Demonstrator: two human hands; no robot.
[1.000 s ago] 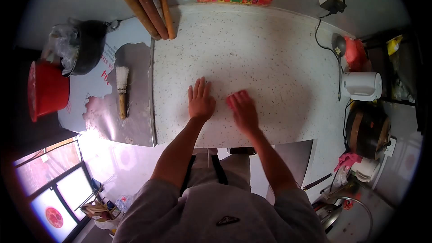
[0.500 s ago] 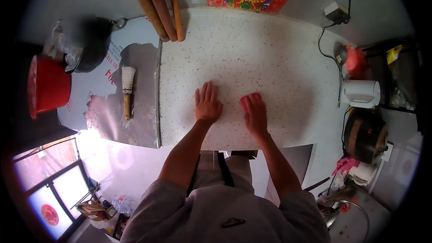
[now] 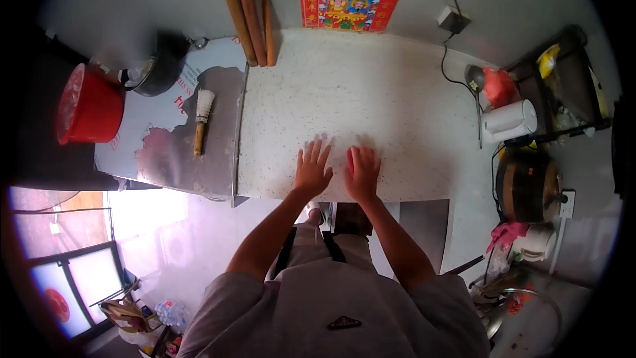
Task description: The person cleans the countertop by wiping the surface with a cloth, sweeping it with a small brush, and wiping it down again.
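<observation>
My left hand (image 3: 312,171) lies flat on the pale speckled countertop (image 3: 344,86), fingers spread, holding nothing. Close to its right, my right hand (image 3: 364,174) is pressed down over a small pinkish-red cloth (image 3: 350,160). Only the cloth's left edge shows; the rest is hidden under the palm and fingers. Both hands are near the counter's front edge, a short gap between them.
On the metal sheet (image 3: 218,103) at left lies a white-bristled brush (image 3: 202,119). Beyond it stand a red bucket (image 3: 93,106) and a dark pot (image 3: 159,74). Wooden rods (image 3: 248,13) lean at the back wall. A white kettle (image 3: 509,121) and a rice cooker (image 3: 528,187) are at right.
My right hand and the cloth have moved left, closer to my left hand. My left hand stays flat, its fingers now wider apart. The camera view has shifted.
</observation>
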